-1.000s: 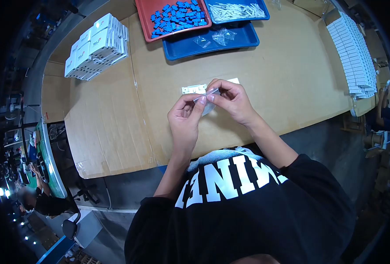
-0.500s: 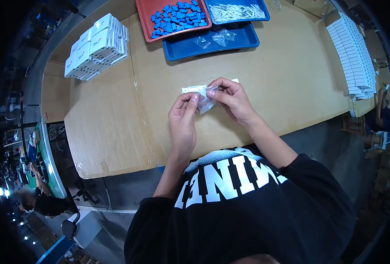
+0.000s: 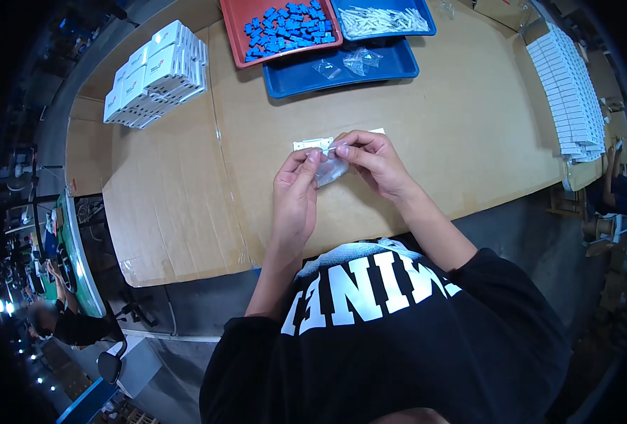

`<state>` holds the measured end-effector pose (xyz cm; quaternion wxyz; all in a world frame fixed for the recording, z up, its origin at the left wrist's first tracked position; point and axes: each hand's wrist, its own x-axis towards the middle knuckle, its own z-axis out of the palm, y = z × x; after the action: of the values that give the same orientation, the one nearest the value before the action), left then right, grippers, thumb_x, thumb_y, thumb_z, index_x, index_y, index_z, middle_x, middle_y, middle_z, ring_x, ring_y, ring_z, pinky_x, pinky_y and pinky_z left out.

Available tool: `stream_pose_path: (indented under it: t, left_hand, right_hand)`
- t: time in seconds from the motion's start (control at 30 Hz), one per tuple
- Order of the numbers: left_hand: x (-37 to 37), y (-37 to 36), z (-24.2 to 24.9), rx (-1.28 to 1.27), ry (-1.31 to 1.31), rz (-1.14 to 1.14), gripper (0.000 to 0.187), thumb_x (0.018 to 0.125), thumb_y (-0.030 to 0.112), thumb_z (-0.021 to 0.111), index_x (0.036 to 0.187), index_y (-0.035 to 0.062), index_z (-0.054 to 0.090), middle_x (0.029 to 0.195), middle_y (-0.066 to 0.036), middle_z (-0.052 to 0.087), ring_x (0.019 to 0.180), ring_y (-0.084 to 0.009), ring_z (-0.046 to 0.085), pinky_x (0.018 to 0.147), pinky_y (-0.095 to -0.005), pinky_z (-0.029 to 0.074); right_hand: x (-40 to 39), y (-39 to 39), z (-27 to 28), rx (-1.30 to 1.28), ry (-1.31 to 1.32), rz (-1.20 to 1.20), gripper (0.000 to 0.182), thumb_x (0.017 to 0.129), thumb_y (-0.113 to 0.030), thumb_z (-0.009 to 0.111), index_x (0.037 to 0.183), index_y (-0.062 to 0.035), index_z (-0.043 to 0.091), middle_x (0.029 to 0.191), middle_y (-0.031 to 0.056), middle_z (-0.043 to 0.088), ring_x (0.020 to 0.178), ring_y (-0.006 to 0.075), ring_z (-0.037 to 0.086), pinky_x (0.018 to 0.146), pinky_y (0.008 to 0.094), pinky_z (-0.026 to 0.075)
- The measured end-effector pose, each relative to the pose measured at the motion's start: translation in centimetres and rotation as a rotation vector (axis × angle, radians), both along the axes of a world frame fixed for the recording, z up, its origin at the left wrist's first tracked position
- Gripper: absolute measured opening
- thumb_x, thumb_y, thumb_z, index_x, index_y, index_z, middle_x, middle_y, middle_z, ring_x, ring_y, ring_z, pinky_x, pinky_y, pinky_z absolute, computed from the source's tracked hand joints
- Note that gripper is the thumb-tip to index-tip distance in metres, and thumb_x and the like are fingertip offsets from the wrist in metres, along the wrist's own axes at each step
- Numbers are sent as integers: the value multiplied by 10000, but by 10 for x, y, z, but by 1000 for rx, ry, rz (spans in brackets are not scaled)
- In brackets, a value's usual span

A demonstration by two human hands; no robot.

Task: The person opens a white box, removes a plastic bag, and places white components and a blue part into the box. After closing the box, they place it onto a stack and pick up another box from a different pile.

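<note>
A small clear plastic bag (image 3: 332,172) hangs between my two hands above the cardboard-covered table. My left hand (image 3: 299,185) pinches its upper left edge between thumb and fingers. At the upper right edge, my right hand (image 3: 374,161) grips it in the same way. What the bag holds, if anything, I cannot make out. Just beyond my fingers lies a flat white piece (image 3: 312,144), partly covered by the hands. Another white corner (image 3: 377,131) shows behind my right hand.
Ahead stand a red tray (image 3: 237,34) of blue plastic parts, a blue tray (image 3: 432,28) of white slim pieces, and a lower blue tray (image 3: 292,86) with clear bags. White boxes (image 3: 154,74) are stacked left, more boxes (image 3: 564,92) right. Other people work at both sides.
The bag's lower part has shifted and looks wider and more rounded. Both hands keep their pinch, with only slight finger movement.
</note>
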<state>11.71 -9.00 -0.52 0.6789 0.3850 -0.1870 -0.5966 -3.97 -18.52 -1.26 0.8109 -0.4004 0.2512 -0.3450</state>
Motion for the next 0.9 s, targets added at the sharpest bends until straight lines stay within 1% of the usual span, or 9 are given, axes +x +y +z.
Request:
stream_pose_path:
  t: [0.17, 0.23, 0.33, 0.43, 0.57, 0.63, 0.73, 0.83, 0.9]
  left_hand:
    - [0, 3, -7, -17, 94, -45, 244, 1104, 243, 547, 1221, 47, 633, 1194, -82, 684, 1134, -176, 646, 1011, -366, 508]
    - [0, 3, -6, 21, 285, -132, 287, 1123, 285, 497, 1290, 74, 596, 1245, -79, 675, 1180, -183, 629, 1043, -386, 482]
    - [-3, -2, 6, 131, 404, -143, 334, 1133, 328, 456, 1344, 92, 565, 1282, -72, 669, 1205, -182, 618, 1056, -398, 463]
    - [-3, -1, 7, 85, 253, -136, 360, 1136, 342, 437, 1360, 87, 559, 1292, -66, 669, 1231, -181, 606, 1076, -403, 445]
    - [-9, -1, 4, 71, 316, -134, 387, 1130, 368, 447, 1373, 85, 552, 1290, -71, 671, 1198, -190, 628, 1043, -416, 475]
    - [-1, -3, 6, 183, 430, -135, 393, 1122, 387, 463, 1362, 91, 556, 1236, -78, 687, 1121, -201, 660, 971, -431, 529]
    - [14, -2, -17, 330, 366, -255, 384, 1114, 407, 478, 1328, 105, 582, 1164, -65, 699, 1020, -194, 674, 873, -407, 569]
    - [19, 2, -27, 248, 367, -363, 341, 1108, 384, 506, 1291, 113, 604, 1116, -37, 698, 960, -166, 665, 835, -364, 576]
    - [18, 4, -24, 261, 307, -284, 315, 1102, 362, 531, 1278, 115, 618, 1111, -25, 700, 935, -153, 661, 833, -357, 577]
  right_hand:
    - [-4, 0, -4, 30, -111, 20, 94, 964, -76, 728, 1042, -29, 753, 1029, 67, 742, 989, 148, 685, 926, 301, 536]
    - [-2, 1, -7, 142, -245, 39, 105, 975, -88, 719, 1053, -25, 754, 1031, 76, 745, 991, 151, 692, 930, 303, 545]
    - [-4, -1, 2, 181, -147, 40, 126, 984, -108, 714, 1064, -18, 753, 1030, 80, 747, 985, 152, 697, 928, 304, 554]
    - [-9, -8, 6, 112, -73, 74, 155, 1004, -170, 704, 1043, -27, 746, 1030, 56, 726, 998, 149, 668, 898, 314, 536]
    - [-6, -6, 4, 159, -164, 61, 164, 1011, -184, 695, 1040, -31, 747, 1043, 61, 732, 1004, 132, 663, 886, 319, 536]
    - [-7, -11, 4, -47, 58, 48, 168, 1019, -166, 682, 1079, -24, 751, 1089, 73, 754, 1055, 141, 676, 958, 305, 536]
    - [-6, -17, 10, -279, 73, 149, 165, 1019, -163, 681, 1072, -21, 747, 1152, 93, 741, 1077, 149, 662, 972, 313, 525]
    - [-8, -20, 14, -318, 28, 230, 187, 1030, -172, 664, 1086, -16, 751, 1267, 129, 706, 1131, 184, 664, 1002, 332, 528]
    - [-11, -25, 9, -383, 62, 209, 222, 1037, -185, 654, 1157, -17, 735, 1323, 137, 680, 1167, 198, 659, 1019, 343, 528]
